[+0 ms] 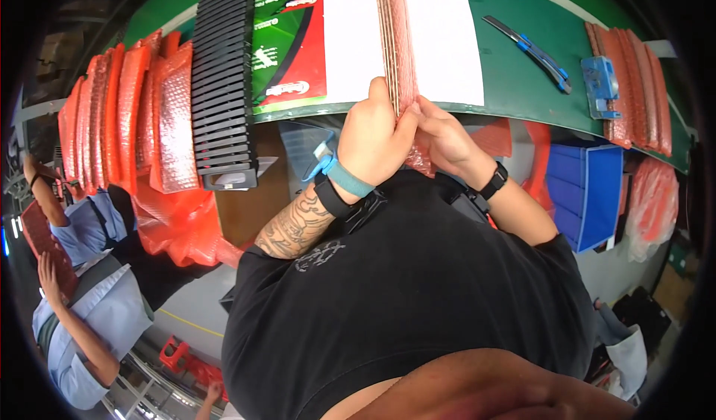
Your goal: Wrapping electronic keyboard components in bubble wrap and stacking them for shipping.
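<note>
Both hands pinch the near end of a stack of pink bubble-wrap sheets (399,40) standing on edge on the green desk (522,84): the left hand (373,140) is closed around the stack's left face, and the right hand (444,137) has its fingers curled against the right face. The step seems to be squaring or separating the sheets. It would go best with the edges kept flush against the white sheet (440,32) and a light, even grip so the bubbles are not crushed.

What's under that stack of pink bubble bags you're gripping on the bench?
Both the left hand and right hand pinch the near end of the pink bubble bags. White sheets lie beneath them on the green bench. What lies directly under the stack's middle is covered.
</note>
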Demonstrator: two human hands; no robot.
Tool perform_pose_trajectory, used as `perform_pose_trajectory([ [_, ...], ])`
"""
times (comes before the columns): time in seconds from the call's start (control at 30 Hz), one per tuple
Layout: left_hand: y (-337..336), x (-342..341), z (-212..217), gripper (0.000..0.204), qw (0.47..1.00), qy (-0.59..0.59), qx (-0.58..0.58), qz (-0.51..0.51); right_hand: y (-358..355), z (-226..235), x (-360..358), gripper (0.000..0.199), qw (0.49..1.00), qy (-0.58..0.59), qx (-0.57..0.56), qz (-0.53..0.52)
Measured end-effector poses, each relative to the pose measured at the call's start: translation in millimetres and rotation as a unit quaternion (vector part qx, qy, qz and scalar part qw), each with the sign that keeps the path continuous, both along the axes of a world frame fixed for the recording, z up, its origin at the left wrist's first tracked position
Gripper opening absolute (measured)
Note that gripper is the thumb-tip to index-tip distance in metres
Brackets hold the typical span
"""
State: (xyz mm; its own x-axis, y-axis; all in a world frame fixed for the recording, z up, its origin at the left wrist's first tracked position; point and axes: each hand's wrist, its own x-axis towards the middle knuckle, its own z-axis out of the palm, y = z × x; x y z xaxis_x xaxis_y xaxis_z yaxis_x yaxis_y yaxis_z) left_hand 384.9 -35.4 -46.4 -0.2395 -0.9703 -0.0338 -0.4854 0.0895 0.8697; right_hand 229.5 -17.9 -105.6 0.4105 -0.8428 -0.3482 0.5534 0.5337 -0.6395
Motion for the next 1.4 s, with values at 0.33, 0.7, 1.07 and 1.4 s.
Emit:
perform_pose_trajectory([
  [0.33,-44,15,-41,0.036,0.943,0.332,0.04,0.005,-30,4,10,0.04,0.981,0.16,-0.079,-0.081],
  [0.7,-25,37,-74,0.04,0.744,0.555,0.372,0.013,-43,16,-27,0.044,0.887,0.407,-0.196,0.098],
  [1.07,-40,47,-72,0.031,0.719,0.572,0.394,0.003,-191,294,27,0.012,0.445,0.484,-0.752,-0.057],
  [1.4,-36,41,-76,0.032,0.733,0.57,0.371,-0.011,-353,450,180,0.041,0.238,0.628,-0.705,-0.228],
])
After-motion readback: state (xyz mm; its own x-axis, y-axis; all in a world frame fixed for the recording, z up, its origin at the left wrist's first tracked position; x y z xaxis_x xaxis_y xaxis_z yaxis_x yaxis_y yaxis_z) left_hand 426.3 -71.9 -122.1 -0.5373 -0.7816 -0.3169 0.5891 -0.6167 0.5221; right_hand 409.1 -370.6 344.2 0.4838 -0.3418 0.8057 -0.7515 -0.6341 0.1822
